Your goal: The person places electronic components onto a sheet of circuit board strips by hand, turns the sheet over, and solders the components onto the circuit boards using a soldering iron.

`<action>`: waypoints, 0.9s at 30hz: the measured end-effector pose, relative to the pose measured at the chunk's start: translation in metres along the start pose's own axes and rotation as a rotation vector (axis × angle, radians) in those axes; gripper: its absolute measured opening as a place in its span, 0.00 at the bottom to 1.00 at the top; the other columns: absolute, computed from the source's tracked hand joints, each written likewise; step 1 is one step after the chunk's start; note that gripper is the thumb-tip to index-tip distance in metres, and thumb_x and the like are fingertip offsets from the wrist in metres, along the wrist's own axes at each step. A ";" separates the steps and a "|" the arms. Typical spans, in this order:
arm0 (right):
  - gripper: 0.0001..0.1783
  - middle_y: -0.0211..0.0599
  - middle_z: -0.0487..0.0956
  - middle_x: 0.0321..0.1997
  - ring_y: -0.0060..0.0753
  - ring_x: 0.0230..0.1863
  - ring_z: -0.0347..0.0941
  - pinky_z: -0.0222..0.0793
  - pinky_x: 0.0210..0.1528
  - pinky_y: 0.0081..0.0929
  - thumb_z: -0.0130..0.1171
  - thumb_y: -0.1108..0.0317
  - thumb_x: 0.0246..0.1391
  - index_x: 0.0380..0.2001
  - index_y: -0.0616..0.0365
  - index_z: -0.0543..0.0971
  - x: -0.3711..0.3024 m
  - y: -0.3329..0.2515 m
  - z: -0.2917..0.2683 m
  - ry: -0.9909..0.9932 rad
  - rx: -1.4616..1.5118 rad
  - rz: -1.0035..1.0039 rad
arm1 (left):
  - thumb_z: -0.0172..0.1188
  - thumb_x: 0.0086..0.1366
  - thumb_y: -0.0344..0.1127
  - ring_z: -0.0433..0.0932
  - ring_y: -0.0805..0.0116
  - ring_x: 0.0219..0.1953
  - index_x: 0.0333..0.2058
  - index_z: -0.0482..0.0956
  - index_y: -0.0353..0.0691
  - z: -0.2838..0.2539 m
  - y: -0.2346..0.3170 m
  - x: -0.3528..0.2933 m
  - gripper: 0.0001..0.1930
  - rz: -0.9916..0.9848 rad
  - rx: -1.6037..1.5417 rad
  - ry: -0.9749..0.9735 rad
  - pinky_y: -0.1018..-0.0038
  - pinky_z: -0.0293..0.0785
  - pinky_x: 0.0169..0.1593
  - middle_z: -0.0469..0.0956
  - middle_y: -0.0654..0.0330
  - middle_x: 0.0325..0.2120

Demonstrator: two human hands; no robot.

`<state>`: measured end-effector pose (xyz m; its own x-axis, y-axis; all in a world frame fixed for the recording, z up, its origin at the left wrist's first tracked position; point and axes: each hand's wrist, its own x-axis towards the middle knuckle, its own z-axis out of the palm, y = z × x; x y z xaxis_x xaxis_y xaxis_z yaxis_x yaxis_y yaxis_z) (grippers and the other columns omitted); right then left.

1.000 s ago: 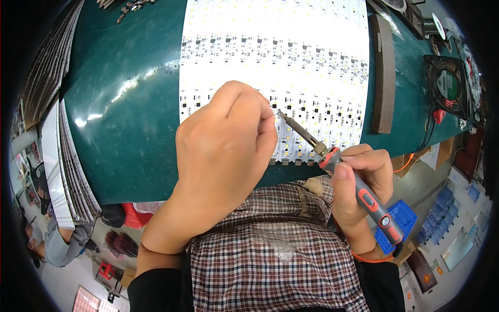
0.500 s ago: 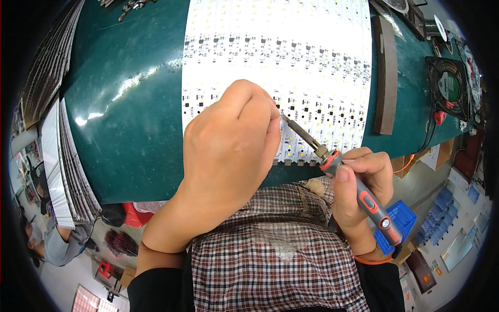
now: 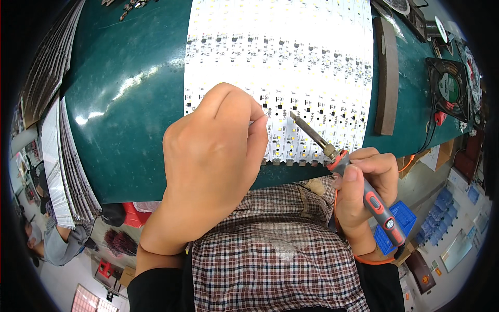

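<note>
The left hand [image 3: 212,140] hides part of the white circuit strips [image 3: 234,73], their far ends beyond my view. Its pinched thin strand [image 3: 267,113] is too fine to identify.

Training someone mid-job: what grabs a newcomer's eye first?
The glaring white circuit boards, upper centre on the green table, come first. Then comes the soldering iron in the right hand, right of centre. Left of its tip, the left hand seems to pinch a thin wire.

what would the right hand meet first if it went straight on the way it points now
Probably the white circuit boards: the soldering iron in the right hand slants forward-left over them. Depth is unclear; its tip may be touching one.
</note>
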<state>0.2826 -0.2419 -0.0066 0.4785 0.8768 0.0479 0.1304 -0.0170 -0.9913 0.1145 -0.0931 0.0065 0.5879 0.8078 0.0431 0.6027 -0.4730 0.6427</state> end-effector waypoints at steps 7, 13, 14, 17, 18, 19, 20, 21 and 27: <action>0.16 0.42 0.79 0.36 0.24 0.34 0.77 0.74 0.35 0.20 0.67 0.81 0.54 0.41 0.61 0.70 0.003 0.000 0.005 -0.099 -0.051 -0.004 | 0.67 0.55 0.21 0.70 0.77 0.19 0.28 0.77 0.39 0.008 -0.005 0.001 0.07 0.018 -0.026 0.056 0.80 0.69 0.26 0.82 0.62 0.35; 0.16 0.44 0.79 0.37 0.23 0.35 0.78 0.73 0.34 0.18 0.67 0.81 0.54 0.41 0.61 0.70 0.004 0.003 0.012 -0.097 -0.030 -0.012 | 0.67 0.52 0.24 0.78 0.59 0.25 0.29 0.75 0.39 0.011 -0.010 0.002 0.08 0.069 -0.013 0.053 0.68 0.75 0.29 0.76 0.60 0.31; 0.16 0.44 0.80 0.37 0.23 0.34 0.78 0.72 0.33 0.18 0.67 0.81 0.54 0.41 0.61 0.70 0.004 0.004 0.012 -0.099 -0.031 -0.019 | 0.67 0.52 0.24 0.78 0.59 0.25 0.29 0.75 0.39 0.011 -0.010 0.002 0.08 0.069 -0.013 0.053 0.68 0.75 0.29 0.76 0.60 0.31; 0.16 0.44 0.80 0.36 0.22 0.34 0.78 0.72 0.32 0.17 0.67 0.81 0.54 0.40 0.61 0.71 0.004 0.003 0.012 -0.096 -0.034 -0.014 | 0.68 0.54 0.21 0.73 0.76 0.20 0.29 0.78 0.38 0.011 -0.008 0.002 0.07 0.028 0.001 0.035 0.79 0.71 0.26 0.82 0.62 0.35; 0.16 0.43 0.80 0.36 0.22 0.34 0.77 0.71 0.32 0.17 0.67 0.80 0.54 0.40 0.61 0.71 0.003 0.002 0.012 -0.089 -0.035 -0.003 | 0.67 0.54 0.20 0.73 0.76 0.20 0.30 0.79 0.38 0.010 -0.008 0.002 0.07 0.038 0.002 0.037 0.79 0.71 0.26 0.81 0.62 0.35; 0.16 0.43 0.80 0.36 0.22 0.34 0.77 0.71 0.32 0.17 0.67 0.80 0.54 0.40 0.61 0.71 0.002 0.002 0.011 -0.089 -0.036 -0.003 | 0.67 0.54 0.20 0.74 0.76 0.20 0.30 0.79 0.38 0.010 -0.008 0.003 0.07 0.047 0.003 0.039 0.79 0.72 0.26 0.81 0.62 0.35; 0.16 0.43 0.81 0.35 0.22 0.33 0.77 0.71 0.31 0.17 0.67 0.80 0.54 0.40 0.61 0.71 0.002 0.001 0.011 -0.084 -0.048 0.011 | 0.67 0.54 0.20 0.74 0.76 0.20 0.30 0.79 0.38 0.010 -0.008 0.003 0.07 0.047 0.003 0.039 0.79 0.72 0.26 0.81 0.62 0.35; 0.16 0.43 0.81 0.35 0.22 0.33 0.77 0.71 0.30 0.17 0.68 0.80 0.54 0.40 0.61 0.71 0.001 0.001 0.011 -0.077 -0.045 0.017 | 0.67 0.54 0.20 0.75 0.75 0.21 0.30 0.79 0.38 0.009 -0.008 0.003 0.07 0.048 -0.008 0.028 0.79 0.72 0.26 0.81 0.62 0.35; 0.15 0.43 0.81 0.35 0.21 0.32 0.77 0.70 0.30 0.17 0.68 0.79 0.54 0.40 0.61 0.71 0.001 0.002 0.012 -0.075 -0.043 -0.005 | 0.67 0.53 0.21 0.79 0.66 0.25 0.31 0.78 0.37 0.010 -0.009 0.002 0.08 0.063 -0.043 0.019 0.73 0.76 0.29 0.78 0.60 0.34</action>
<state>0.2729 -0.2349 -0.0102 0.4118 0.9103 0.0422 0.1703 -0.0314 -0.9849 0.1154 -0.0908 -0.0074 0.6132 0.7837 0.0990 0.5406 -0.5078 0.6707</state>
